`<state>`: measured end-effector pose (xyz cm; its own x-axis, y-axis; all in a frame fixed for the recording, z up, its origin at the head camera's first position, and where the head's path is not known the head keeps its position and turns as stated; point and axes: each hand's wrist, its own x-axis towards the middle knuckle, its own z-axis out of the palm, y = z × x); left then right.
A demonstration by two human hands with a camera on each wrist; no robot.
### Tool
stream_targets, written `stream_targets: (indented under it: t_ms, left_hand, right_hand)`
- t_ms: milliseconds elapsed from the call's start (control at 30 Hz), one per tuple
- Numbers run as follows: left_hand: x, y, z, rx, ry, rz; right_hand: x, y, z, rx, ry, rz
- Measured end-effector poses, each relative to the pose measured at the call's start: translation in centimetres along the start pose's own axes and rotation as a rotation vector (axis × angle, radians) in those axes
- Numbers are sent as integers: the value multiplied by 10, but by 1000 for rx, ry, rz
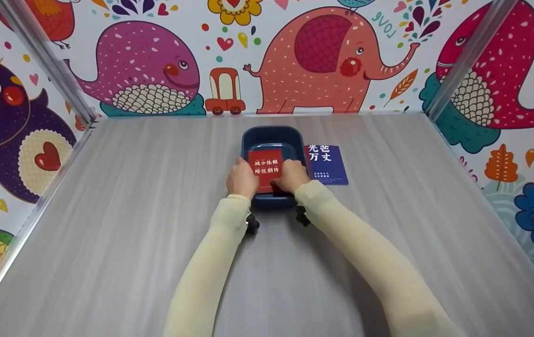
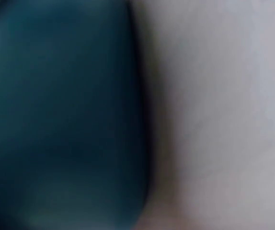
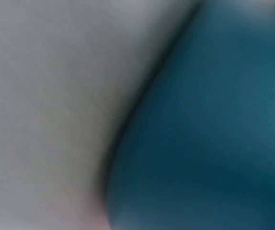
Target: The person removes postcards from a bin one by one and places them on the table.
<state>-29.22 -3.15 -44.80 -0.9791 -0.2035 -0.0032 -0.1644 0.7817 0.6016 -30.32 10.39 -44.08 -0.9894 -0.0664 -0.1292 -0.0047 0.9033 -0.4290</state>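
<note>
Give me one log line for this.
left hand: at left edge of red booklet; right hand: at its right edge; red booklet: in/over navy tray; blue booklet: right of tray

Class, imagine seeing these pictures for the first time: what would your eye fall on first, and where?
Probably the big coral elephant printed on the back wall. Next comes the red booklet between the left hand and the right hand, over the blue tray, with a blue booklet right of the tray.
</note>
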Motion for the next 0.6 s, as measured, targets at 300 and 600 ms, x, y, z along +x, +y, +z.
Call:
stream_targets:
  t_ms: [300,600]
  left_hand:
    - [1,0,0,2,-8,-12]
    - [1,0,1,1,-1,-15]
  right_hand:
    - [-1,1,-2,50,51,-16]
    - [-3,2,-2,118,69,-4]
